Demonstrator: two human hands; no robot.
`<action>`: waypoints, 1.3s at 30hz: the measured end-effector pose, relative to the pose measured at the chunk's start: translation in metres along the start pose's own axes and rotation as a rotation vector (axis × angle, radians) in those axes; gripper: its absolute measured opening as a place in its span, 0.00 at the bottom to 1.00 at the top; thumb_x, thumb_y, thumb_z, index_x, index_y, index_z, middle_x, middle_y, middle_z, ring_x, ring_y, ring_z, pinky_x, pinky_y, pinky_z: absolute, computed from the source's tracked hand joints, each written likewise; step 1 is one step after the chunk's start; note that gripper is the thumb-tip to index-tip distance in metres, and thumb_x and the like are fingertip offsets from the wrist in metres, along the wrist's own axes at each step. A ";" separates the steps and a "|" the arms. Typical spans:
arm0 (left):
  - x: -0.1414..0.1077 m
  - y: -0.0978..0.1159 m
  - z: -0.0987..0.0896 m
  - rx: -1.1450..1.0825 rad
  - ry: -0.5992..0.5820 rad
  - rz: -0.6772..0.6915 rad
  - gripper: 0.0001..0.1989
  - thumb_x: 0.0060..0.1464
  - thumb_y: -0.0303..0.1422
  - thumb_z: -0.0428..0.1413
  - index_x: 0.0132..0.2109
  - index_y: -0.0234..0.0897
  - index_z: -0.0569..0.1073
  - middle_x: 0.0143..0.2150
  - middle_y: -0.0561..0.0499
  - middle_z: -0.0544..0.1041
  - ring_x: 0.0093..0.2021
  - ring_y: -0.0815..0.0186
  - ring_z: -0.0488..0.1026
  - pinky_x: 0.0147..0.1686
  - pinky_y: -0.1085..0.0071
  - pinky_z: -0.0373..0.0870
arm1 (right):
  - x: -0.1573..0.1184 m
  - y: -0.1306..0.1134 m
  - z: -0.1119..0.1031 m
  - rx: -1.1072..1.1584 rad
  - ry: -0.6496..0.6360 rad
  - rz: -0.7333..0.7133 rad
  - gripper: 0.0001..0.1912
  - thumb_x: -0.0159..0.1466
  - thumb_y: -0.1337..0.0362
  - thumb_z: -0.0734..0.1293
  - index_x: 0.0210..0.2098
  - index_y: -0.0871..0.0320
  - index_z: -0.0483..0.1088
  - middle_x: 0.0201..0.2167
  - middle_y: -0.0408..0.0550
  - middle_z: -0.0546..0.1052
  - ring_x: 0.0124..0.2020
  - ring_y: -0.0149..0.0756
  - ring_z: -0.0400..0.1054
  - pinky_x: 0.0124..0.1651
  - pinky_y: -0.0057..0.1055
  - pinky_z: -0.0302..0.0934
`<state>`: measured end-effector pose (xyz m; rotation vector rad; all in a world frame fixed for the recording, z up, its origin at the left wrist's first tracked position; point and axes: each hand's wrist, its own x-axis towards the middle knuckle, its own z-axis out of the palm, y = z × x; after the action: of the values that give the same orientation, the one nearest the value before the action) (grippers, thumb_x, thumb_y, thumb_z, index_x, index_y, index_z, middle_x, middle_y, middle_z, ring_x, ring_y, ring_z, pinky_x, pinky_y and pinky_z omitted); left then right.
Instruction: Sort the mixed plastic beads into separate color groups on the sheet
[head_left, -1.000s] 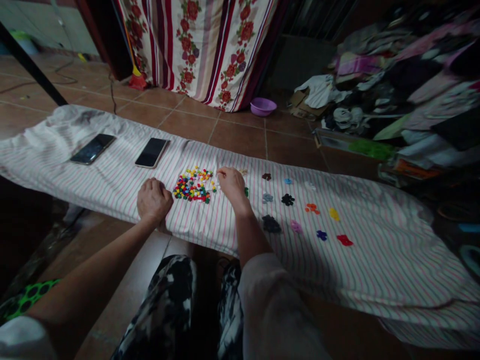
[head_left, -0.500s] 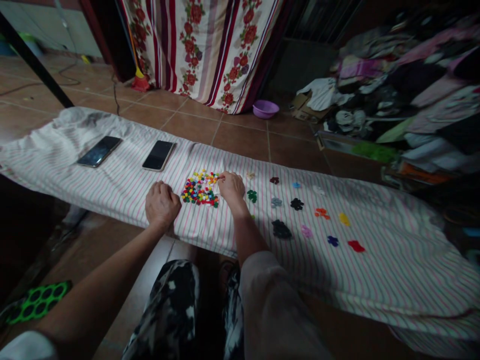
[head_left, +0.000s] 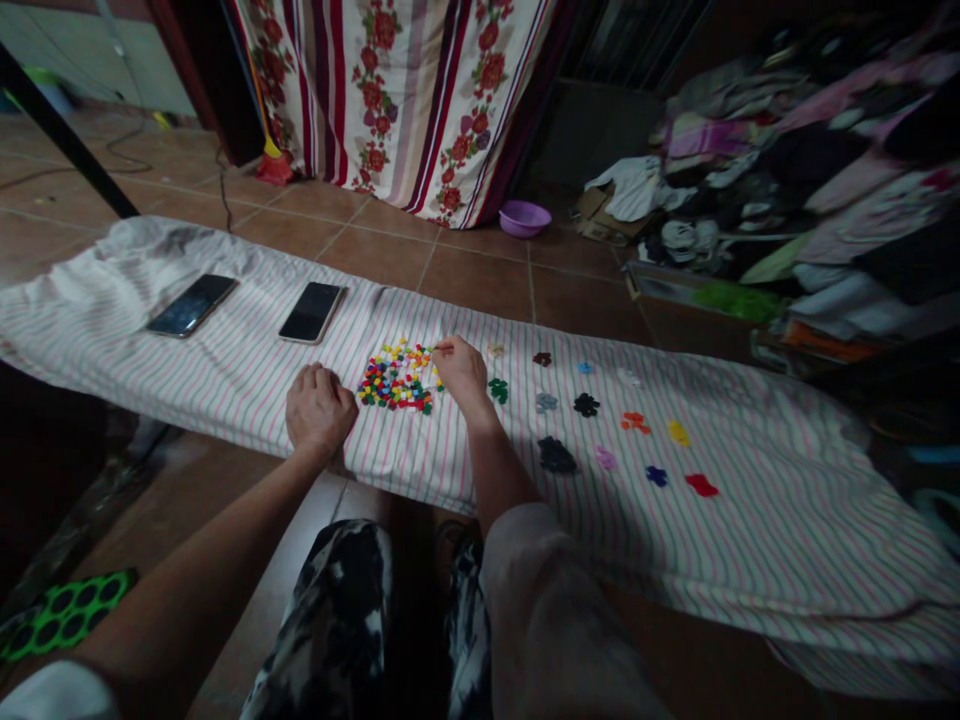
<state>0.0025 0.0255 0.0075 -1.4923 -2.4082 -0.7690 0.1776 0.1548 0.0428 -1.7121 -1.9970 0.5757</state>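
A patch of small mixed-colour pieces (head_left: 395, 378) lies on the striped cloth (head_left: 225, 375). At its right edge is my right hand (head_left: 459, 368), thumb and fingers pinched together; whatever is between the fingertips is too small to name. My left hand (head_left: 321, 410) rests closed on the cloth, left of the patch, its fingers curled under and their tips hidden. Right of my right hand, single-colour groups are spread out, among them green (head_left: 498, 390), dark grey (head_left: 557, 455), black (head_left: 586, 404), orange (head_left: 635, 422), yellow (head_left: 679, 432) and red (head_left: 702, 485).
Two phones, one at far left (head_left: 193, 305) and one nearer (head_left: 312, 311), lie on the cloth. Beyond it, a purple basin (head_left: 524, 218) stands on the tiled floor by a floral curtain (head_left: 420, 100). Clothes (head_left: 810, 170) are heaped at the right.
The view has shifted slightly. My right hand has lifted a little at the patch's right edge, its fingers still pinched. My left hand stays in its place on the cloth.
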 end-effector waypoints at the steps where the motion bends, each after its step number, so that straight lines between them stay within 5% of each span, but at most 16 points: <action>1: 0.000 0.000 0.000 0.000 -0.002 -0.003 0.12 0.52 0.31 0.47 0.43 0.33 0.69 0.50 0.36 0.72 0.56 0.50 0.65 0.54 0.55 0.60 | 0.001 0.001 -0.001 0.042 0.004 -0.005 0.10 0.60 0.64 0.62 0.39 0.54 0.73 0.40 0.45 0.78 0.42 0.35 0.71 0.45 0.29 0.61; 14: 0.001 0.005 -0.007 0.032 -0.012 -0.005 0.11 0.50 0.31 0.46 0.40 0.34 0.69 0.44 0.38 0.73 0.50 0.51 0.67 0.49 0.56 0.62 | -0.005 0.018 -0.014 0.102 -0.008 -0.046 0.09 0.60 0.66 0.62 0.36 0.55 0.73 0.35 0.42 0.78 0.39 0.32 0.71 0.42 0.25 0.61; 26: 0.001 0.000 -0.002 0.052 -0.008 0.015 0.12 0.52 0.31 0.45 0.41 0.33 0.69 0.45 0.36 0.72 0.49 0.51 0.66 0.50 0.57 0.62 | -0.015 0.005 -0.004 -0.219 -0.087 -0.141 0.13 0.63 0.61 0.62 0.42 0.53 0.76 0.43 0.51 0.75 0.47 0.40 0.65 0.50 0.32 0.57; 39: 0.001 0.000 -0.001 0.035 0.011 0.005 0.13 0.51 0.31 0.47 0.42 0.33 0.69 0.45 0.38 0.73 0.50 0.52 0.67 0.49 0.56 0.62 | -0.021 -0.001 -0.009 -0.079 -0.091 -0.144 0.10 0.62 0.67 0.62 0.41 0.55 0.73 0.41 0.47 0.78 0.44 0.36 0.69 0.47 0.29 0.58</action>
<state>0.0018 0.0258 0.0089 -1.4771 -2.3963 -0.7275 0.1846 0.1344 0.0500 -1.5955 -2.2125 0.5401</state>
